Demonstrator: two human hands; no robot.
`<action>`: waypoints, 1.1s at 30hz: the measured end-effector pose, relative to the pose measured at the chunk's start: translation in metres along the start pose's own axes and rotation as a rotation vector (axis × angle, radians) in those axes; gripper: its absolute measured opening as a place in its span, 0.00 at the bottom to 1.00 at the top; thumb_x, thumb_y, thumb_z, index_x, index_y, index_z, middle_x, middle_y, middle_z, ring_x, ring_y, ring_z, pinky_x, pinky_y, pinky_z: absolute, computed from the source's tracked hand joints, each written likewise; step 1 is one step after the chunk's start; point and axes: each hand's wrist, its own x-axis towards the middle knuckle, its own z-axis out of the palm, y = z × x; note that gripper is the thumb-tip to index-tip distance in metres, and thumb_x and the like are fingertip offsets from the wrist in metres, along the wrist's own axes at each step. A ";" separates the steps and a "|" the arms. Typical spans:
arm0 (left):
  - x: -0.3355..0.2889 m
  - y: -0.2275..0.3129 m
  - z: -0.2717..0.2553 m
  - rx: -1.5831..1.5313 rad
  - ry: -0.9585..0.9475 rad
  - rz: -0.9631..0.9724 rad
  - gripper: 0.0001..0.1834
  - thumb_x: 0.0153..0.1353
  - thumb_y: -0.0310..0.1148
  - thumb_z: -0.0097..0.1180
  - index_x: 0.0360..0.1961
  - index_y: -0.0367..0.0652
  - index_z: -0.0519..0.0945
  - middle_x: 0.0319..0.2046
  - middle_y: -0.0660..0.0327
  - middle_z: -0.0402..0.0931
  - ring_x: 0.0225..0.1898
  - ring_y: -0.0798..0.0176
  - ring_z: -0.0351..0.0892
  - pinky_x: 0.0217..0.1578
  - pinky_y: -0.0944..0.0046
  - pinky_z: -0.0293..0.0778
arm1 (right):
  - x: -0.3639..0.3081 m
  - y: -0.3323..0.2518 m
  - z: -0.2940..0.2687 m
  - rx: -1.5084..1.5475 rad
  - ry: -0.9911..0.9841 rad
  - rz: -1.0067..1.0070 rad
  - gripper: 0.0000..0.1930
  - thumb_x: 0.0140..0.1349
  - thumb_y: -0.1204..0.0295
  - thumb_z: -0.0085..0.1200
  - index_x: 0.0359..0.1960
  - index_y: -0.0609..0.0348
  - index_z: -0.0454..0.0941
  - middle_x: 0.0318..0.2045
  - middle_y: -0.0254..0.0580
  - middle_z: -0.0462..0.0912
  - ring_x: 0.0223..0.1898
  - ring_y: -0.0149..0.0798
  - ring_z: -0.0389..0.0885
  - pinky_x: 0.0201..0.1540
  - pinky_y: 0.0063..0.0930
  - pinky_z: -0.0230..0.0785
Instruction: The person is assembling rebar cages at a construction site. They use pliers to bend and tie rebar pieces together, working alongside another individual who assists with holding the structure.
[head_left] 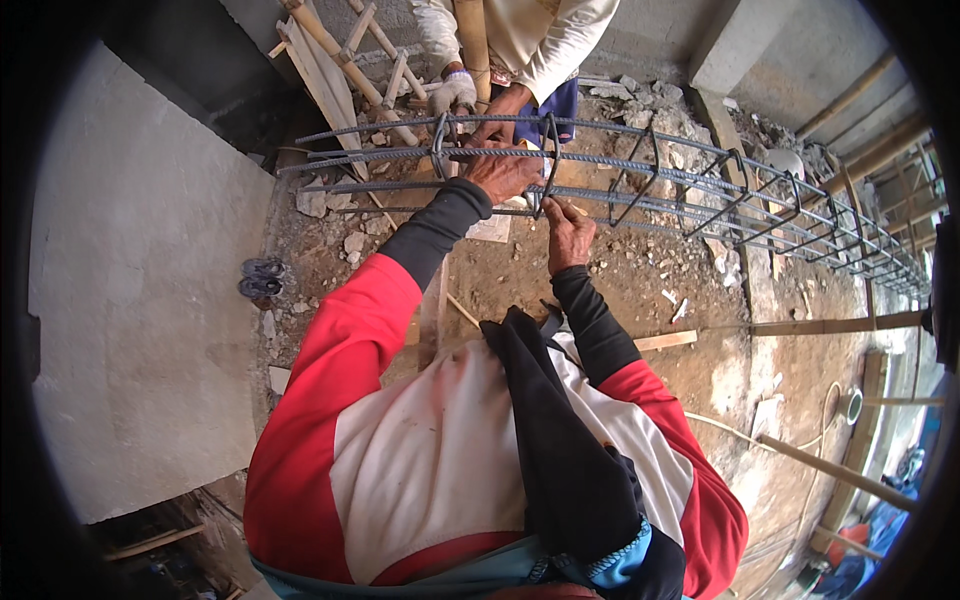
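Steel bar cage (655, 158) at a building site, seen from above. The cage lies across the upper part of the view, in front of the person, its long ribbed bars joined by squarish hoops; the loose bar ends point left, and the far end runs off to the right. The left hand (505, 174) reaches over the upper bars between the two leftmost hoops, palm down, its fingers bent and partly hidden; whether they grip a bar cannot be told. The right hand (571, 238) is at the lower edge of the second hoop (556, 150), thumb and forefinger brought together at its corner; what exactly they pinch is too small to tell.

Opposite, a co-worker in a cream long-sleeved top (575, 30) bends toward the same end of the cage. The co-worker's gloved hand (454, 93) is near the first hoop, fingers curled; the co-worker's bare hand (503, 112) is just beside the person's left hand, its fingertips partly hidden. A thick bamboo pole (473, 45) stands between the co-worker's arms.

Beneath the cage is brown ground (640, 290) strewn with broken stone. At left, a pair of dark shoes (262, 278) lies beside a large grey concrete slab (140, 280); wooden poles (345, 60) lean behind. At right, a short wooden board (665, 341) lies on the ground; a blue sheet (880, 520) is at the lower right.
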 end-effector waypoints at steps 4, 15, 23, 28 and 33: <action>-0.002 0.014 0.007 0.059 0.301 0.069 0.10 0.61 0.42 0.65 0.39 0.51 0.86 0.32 0.56 0.84 0.43 0.49 0.83 0.46 0.46 0.75 | 0.001 0.004 0.001 0.000 0.010 -0.007 0.16 0.67 0.68 0.64 0.48 0.70 0.88 0.33 0.41 0.90 0.36 0.31 0.83 0.45 0.30 0.75; -0.025 0.071 0.000 -0.178 0.115 -0.502 0.10 0.65 0.38 0.61 0.37 0.42 0.85 0.31 0.45 0.85 0.35 0.38 0.85 0.37 0.43 0.78 | 0.003 0.005 0.002 0.004 0.010 -0.006 0.16 0.66 0.68 0.64 0.46 0.71 0.88 0.34 0.43 0.91 0.36 0.30 0.82 0.44 0.31 0.76; -0.037 0.077 0.026 -0.425 0.237 -0.618 0.10 0.68 0.38 0.61 0.36 0.44 0.85 0.29 0.52 0.86 0.35 0.43 0.87 0.36 0.47 0.79 | 0.007 -0.008 -0.006 -0.072 -0.059 0.035 0.16 0.69 0.66 0.63 0.48 0.70 0.88 0.34 0.36 0.88 0.34 0.26 0.79 0.38 0.26 0.73; -0.044 0.079 0.041 -0.517 0.284 -0.648 0.10 0.69 0.37 0.60 0.36 0.42 0.84 0.28 0.54 0.86 0.34 0.46 0.87 0.36 0.49 0.79 | 0.000 -0.043 -0.014 0.017 -0.175 0.202 0.18 0.69 0.66 0.60 0.51 0.69 0.86 0.25 0.27 0.80 0.24 0.21 0.70 0.26 0.21 0.60; -0.043 0.080 0.061 -0.654 0.306 -0.656 0.11 0.69 0.38 0.59 0.40 0.41 0.84 0.34 0.52 0.87 0.36 0.48 0.87 0.37 0.52 0.79 | -0.022 -0.076 -0.029 0.113 -0.218 0.341 0.20 0.69 0.65 0.57 0.55 0.68 0.84 0.23 0.29 0.77 0.22 0.24 0.69 0.25 0.23 0.60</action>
